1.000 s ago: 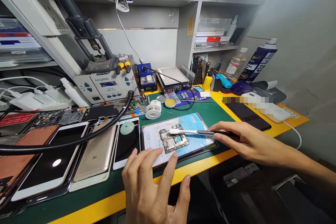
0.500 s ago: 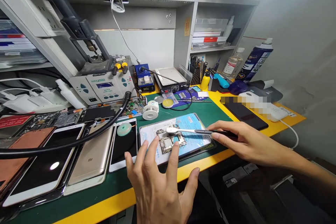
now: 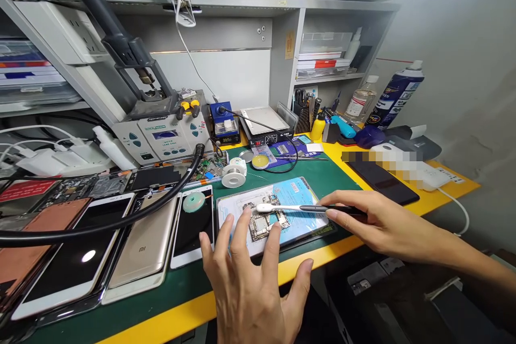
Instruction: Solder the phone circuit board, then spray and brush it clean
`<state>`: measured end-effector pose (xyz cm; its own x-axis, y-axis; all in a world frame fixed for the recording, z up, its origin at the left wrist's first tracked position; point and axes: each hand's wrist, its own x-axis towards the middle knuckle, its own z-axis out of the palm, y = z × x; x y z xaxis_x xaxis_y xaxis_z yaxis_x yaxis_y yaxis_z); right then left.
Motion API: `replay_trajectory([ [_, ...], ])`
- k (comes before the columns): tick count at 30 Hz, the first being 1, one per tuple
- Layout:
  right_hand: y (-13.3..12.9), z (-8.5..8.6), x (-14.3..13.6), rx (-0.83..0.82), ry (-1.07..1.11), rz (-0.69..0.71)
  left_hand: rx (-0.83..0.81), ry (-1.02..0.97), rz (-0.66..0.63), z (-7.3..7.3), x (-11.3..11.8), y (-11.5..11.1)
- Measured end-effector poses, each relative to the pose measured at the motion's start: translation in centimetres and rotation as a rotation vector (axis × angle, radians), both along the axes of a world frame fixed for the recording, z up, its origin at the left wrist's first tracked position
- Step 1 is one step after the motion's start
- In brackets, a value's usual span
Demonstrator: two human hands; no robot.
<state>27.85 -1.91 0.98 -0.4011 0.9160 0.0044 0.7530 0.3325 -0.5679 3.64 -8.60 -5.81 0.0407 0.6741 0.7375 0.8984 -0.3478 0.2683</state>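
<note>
A single head-worn view looks forward and down, close over the workbench (image 3: 338, 174).

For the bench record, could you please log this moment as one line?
right hand: holds brush on circuit board | left hand: fingers spread, steadying board | board rests on blue pad

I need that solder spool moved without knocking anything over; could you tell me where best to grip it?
Judging by its pose, take the solder spool from above, pinching across its round rim: it lies flat on the green mat, hub up. Its right side looks freest; circuit boards crowd the left.
</note>
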Motion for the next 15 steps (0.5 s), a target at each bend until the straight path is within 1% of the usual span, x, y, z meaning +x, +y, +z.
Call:
replay_trajectory([
  [3, 0.05, 0.10, -0.25, 0.085, -0.002, 0.037, -0.005, -0.011, 0.002, -0.02, 0.04, -0.01],
  [7, 0.08, 0.11, -0.49, 0.116, -0.018, 0.056, -0.018, -0.028, 0.004, -0.16, 0.09, -0.01],
  [11, 0.02, -0.29, -0.49, 0.207, -0.005, 0.044, -0.021, -0.043, 0.008, -0.31, 0.07, 0.02],
  [15, -0.33, -0.67, -0.35, 0.260, 0.008, 0.094, -0.020, -0.046, 0.003, -0.44, -0.03, 0.07],
])
